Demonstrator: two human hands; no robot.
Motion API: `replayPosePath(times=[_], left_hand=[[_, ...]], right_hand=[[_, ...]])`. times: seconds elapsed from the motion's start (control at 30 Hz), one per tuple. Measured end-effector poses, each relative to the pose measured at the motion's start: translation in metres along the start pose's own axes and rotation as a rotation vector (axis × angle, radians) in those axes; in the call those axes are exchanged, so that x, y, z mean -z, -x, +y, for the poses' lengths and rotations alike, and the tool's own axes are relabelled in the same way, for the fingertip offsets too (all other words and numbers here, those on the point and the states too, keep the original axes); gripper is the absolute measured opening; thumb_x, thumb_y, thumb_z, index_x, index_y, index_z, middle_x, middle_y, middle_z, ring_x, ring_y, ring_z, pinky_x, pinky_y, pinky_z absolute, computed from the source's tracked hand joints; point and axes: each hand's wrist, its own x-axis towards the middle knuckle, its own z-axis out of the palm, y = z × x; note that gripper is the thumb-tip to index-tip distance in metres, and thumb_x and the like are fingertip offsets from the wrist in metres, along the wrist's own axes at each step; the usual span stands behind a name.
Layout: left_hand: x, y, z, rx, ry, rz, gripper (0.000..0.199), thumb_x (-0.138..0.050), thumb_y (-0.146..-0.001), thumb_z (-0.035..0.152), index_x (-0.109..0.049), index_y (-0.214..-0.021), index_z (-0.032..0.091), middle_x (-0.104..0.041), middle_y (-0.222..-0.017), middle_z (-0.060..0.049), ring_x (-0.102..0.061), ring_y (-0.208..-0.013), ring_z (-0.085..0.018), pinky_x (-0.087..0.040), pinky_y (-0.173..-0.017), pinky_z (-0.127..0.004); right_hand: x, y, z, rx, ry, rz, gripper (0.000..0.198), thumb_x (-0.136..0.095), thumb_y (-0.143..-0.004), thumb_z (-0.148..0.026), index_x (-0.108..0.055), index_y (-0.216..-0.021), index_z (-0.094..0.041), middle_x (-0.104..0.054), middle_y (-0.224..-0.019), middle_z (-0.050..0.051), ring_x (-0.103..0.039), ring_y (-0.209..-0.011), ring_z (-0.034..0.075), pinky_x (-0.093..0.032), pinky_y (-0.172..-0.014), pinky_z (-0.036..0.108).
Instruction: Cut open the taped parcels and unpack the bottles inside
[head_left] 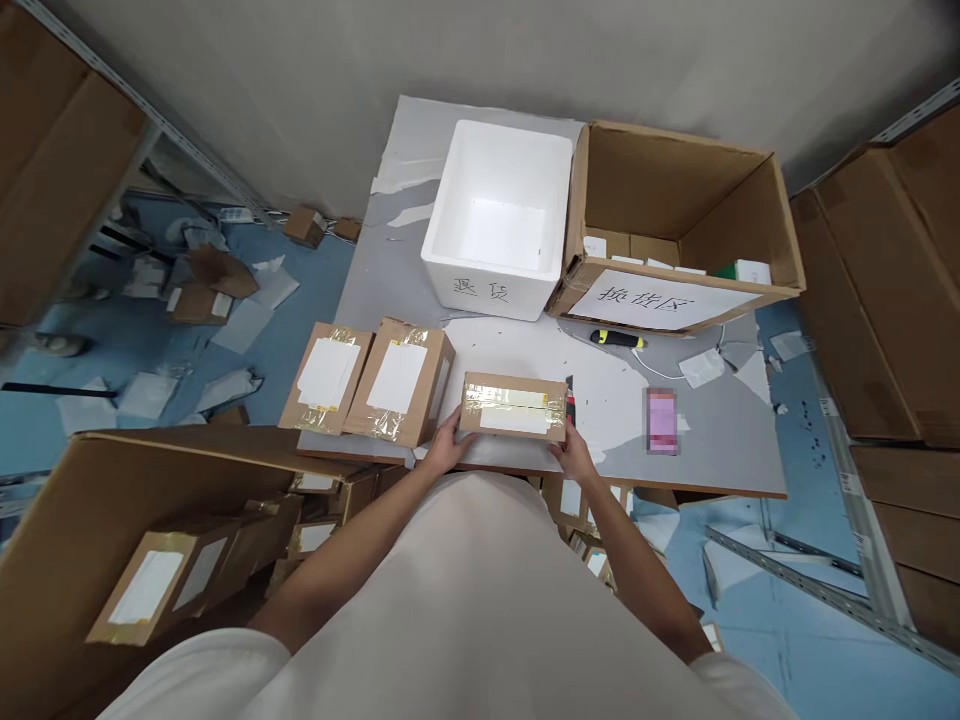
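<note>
**A:** Eyes on the small taped parcel (514,408), a flat cardboard box with clear tape and a pale label across its top, sitting at the near edge of the grey table (720,440). Both hands are on it.

**B:** Confirmed. The left hand (444,447) presses against the parcel's left end, fingers curled up along the side. The right hand (574,452) mirrors it on the right end. Neither hand is closed into a fist; they are clamped inward with the box held between them.

**A:** Is it lifted?

**B:** Cannot tell; it looks to be resting on the table top.

**A:** Just beyond the right hand's fingertips, a dark red-tipped tool (570,400) lies against the parcel's right end.

**B:** Left of the left hand, two more taped parcels (367,378) stand side by side, touching each other.

**A:** Further out, beyond the grip, a white foam box (501,215) with writing on its front, and beside it a large open carton (679,215) with a paper sign.

**B:** A yellow-and-black utility knife (616,339) lies in front of that carton. Right of the right hand, well apart, a pink phone (662,421).

**A:** Below the left arm, a big carton (90,520) holds more labelled parcels.
</note>
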Motion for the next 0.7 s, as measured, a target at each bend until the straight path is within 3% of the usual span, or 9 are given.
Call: replayPosePath(times=[0.1,0.27,0.4,0.53,0.7], left_hand=[[-0.003,-0.004,-0.003,-0.001,-0.001,-0.025,0.055,-0.058,-0.078,0.039,-0.052,-0.127,0.015,-0.062,-0.120,-0.011,-0.055,-0.115,-0.024,-0.041,-0.101,-0.039],[0.001,-0.002,0.017,-0.037,-0.175,0.114,0.045,-0.053,-0.081,0.043,-0.061,-0.116,0.015,-0.063,-0.107,-0.010,-0.060,-0.096,-0.022,-0.049,-0.085,-0.034],[0.001,-0.006,0.036,-0.015,-0.364,0.202,0.043,-0.044,-0.087,0.047,-0.069,-0.097,0.014,-0.062,-0.086,-0.010,-0.060,-0.081,-0.023,-0.048,-0.078,-0.036],[-0.006,-0.019,0.038,0.043,-0.391,0.205,0.044,-0.042,-0.087,0.047,-0.070,-0.087,0.013,-0.062,-0.083,-0.011,-0.060,-0.083,-0.025,-0.045,-0.080,-0.037],[-0.005,-0.023,0.026,0.042,-0.347,0.194,0.041,-0.043,-0.088,0.042,-0.070,-0.097,0.012,-0.064,-0.090,-0.011,-0.061,-0.089,-0.025,-0.046,-0.086,-0.038]], right_hand=[[-0.006,-0.001,-0.007,-0.036,0.016,0.034,0.056,-0.057,-0.076,-0.032,-0.044,-0.129,-0.019,-0.058,-0.124,0.012,-0.057,-0.112,0.025,-0.045,-0.097,0.042],[0.004,0.000,-0.023,-0.019,0.106,0.047,0.045,-0.050,-0.082,-0.048,-0.051,-0.115,-0.017,-0.062,-0.109,0.012,-0.060,-0.097,0.024,-0.049,-0.084,0.039],[0.010,-0.006,-0.035,-0.053,0.340,0.097,0.046,-0.032,-0.087,-0.060,-0.054,-0.088,-0.019,-0.062,-0.090,0.010,-0.058,-0.084,0.023,-0.045,-0.075,0.036],[0.007,-0.021,-0.038,-0.108,0.394,0.123,0.050,-0.028,-0.086,-0.066,-0.048,-0.071,-0.022,-0.059,-0.075,0.008,-0.055,-0.075,0.023,-0.042,-0.071,0.034],[0.010,-0.025,-0.028,-0.102,0.318,0.096,0.056,-0.030,-0.084,-0.068,-0.056,-0.078,-0.019,-0.064,-0.083,0.009,-0.058,-0.080,0.024,-0.044,-0.075,0.035]])
